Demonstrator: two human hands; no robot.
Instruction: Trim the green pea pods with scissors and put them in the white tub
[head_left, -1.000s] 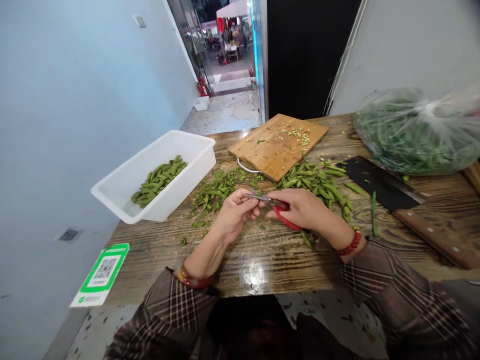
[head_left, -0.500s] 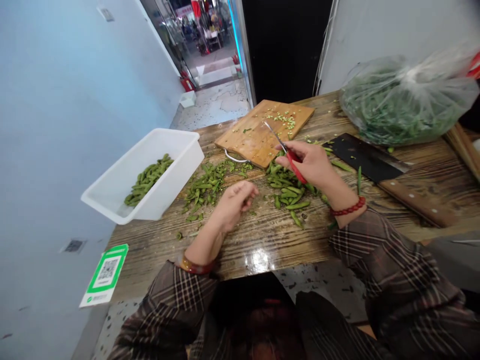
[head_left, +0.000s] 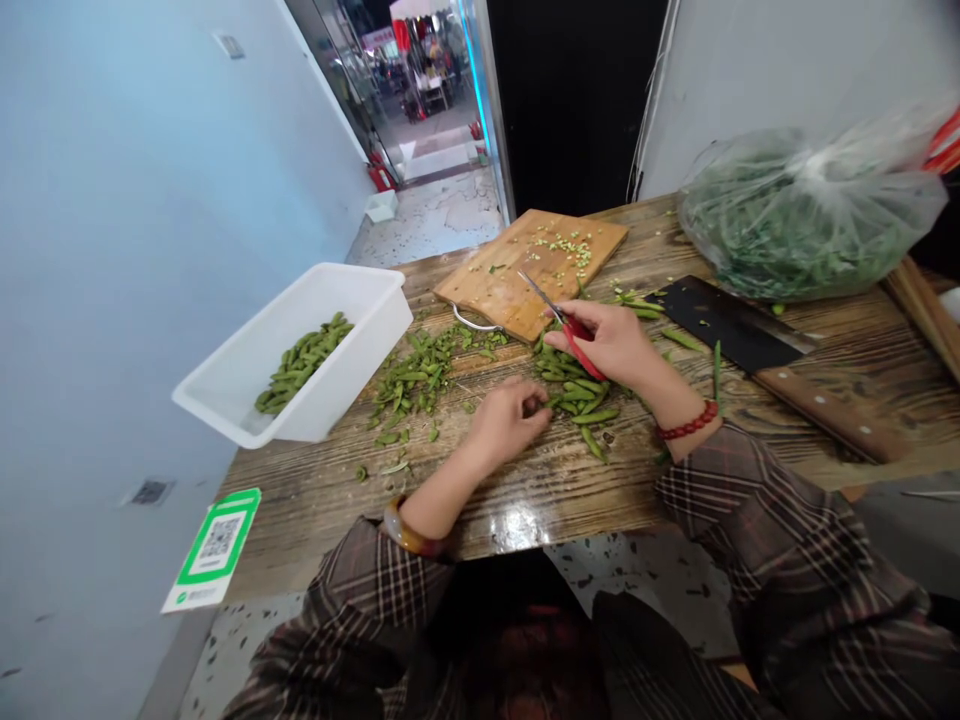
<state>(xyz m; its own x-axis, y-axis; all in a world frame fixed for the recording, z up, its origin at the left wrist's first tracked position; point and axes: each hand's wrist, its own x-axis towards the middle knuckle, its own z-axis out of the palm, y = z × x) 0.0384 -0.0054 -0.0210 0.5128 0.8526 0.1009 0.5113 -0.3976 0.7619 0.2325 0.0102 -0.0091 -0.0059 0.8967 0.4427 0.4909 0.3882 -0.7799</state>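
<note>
Red-handled scissors (head_left: pixel 579 345) are held in my right hand (head_left: pixel 615 345), their blades pointing up and left over the cutting board (head_left: pixel 517 265). My left hand (head_left: pixel 506 422) reaches the left edge of a pile of green pods (head_left: pixel 581 395), its fingers curled; whether a pod is between them is too small to tell. Left of it lies a heap of trimmed green pieces (head_left: pixel 412 380). A white bin (head_left: pixel 367 350) at the left holds whole pods (head_left: pixel 304 362) in its lower part.
A cleaver (head_left: pixel 750 345) lies right of my right hand, its wooden handle toward the lower right. Behind it sits a clear bag of greens (head_left: pixel 802 220). A green-bordered code card (head_left: pixel 214 545) is at the left table corner.
My left hand has moved right, from beside the trimmed pieces to the pod pile. My right hand stays near the pile with the scissors. The view has shifted slightly.
</note>
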